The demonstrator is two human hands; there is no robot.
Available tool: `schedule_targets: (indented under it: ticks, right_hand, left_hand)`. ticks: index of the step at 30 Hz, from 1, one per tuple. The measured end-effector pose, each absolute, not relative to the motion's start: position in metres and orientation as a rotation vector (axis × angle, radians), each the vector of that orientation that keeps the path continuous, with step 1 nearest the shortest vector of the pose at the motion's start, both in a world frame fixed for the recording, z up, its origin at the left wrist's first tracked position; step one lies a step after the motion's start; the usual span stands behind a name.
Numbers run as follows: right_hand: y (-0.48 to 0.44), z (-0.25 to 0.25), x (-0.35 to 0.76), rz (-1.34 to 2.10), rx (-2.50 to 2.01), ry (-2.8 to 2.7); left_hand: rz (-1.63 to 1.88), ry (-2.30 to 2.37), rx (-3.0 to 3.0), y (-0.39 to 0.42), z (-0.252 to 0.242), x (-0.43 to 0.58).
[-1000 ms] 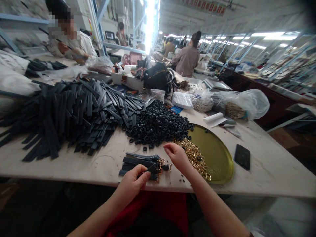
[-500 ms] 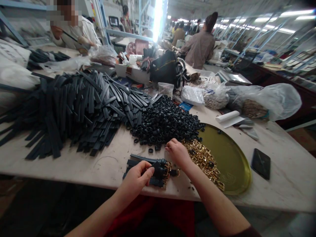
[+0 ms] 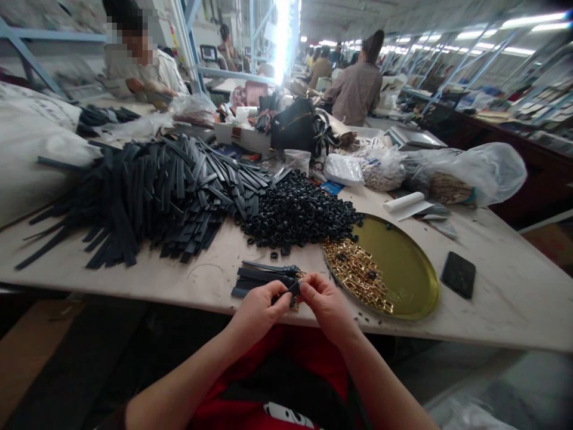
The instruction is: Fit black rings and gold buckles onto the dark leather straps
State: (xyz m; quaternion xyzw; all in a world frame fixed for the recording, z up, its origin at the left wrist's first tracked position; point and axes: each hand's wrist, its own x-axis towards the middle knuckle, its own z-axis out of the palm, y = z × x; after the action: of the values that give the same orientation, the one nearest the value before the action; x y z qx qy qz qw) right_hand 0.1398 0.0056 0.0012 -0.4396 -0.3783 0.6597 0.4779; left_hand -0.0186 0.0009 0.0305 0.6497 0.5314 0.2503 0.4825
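Note:
My left hand [image 3: 260,309] and my right hand [image 3: 326,301] meet at the table's near edge, both pinched on a short black strap [image 3: 292,289] with a gold buckle between them. Just behind the hands lies a small stack of finished black straps [image 3: 262,276]. A pile of gold buckles [image 3: 358,278] sits on the left side of a round gold tray [image 3: 403,272] to the right. A heap of black rubber loops [image 3: 295,212] lies beyond the stack, and a large pile of long black straps [image 3: 147,194] spreads to the left.
A black phone [image 3: 458,273] lies right of the tray. Clear plastic bags [image 3: 456,170], a black handbag [image 3: 295,128] and boxes crowd the far side of the table [image 3: 501,310]. Other people work at the back left [image 3: 138,60] and back centre [image 3: 356,89].
My right hand came back from the buckle pile to meet my left hand, and both now pinch one strap nearer my body. The view shifted slightly.

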Motion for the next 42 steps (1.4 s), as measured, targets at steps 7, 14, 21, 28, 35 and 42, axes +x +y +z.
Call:
schedule_targets:
  ticks: [7, 14, 21, 28, 35, 42]
  right_hand:
    - [-0.019, -0.002, 0.150, 1.759, -1.084, -0.960]
    - [-0.034, 0.001, 0.145, 1.331, -1.182, -1.212]
    - [-0.036, -0.008, 0.138, 1.288, -1.146, -1.187]
    - [-0.024, -0.016, 0.129, 1.708, -1.112, -0.635]
    - [-0.018, -0.008, 0.125, 1.498, -1.226, -0.880]
    - [-0.013, -0.013, 0.129, 1.493, -1.289, -0.807]
  left_hand:
    - [0.320, 1.177, 1.691, -0.008, 0.041, -0.025]
    - [0.271, 1.196, 1.830, -0.015, 0.045, -0.025]
    - [0.260, 1.145, 1.766, -0.014, 0.044, -0.026]
    - [0.422, 1.148, 1.696, -0.007, 0.033, -0.022]
    - [0.365, 1.254, 1.795, 0.000, 0.026, -0.021]
    - [0.597, 1.236, 1.598, -0.003, 0.014, -0.017]
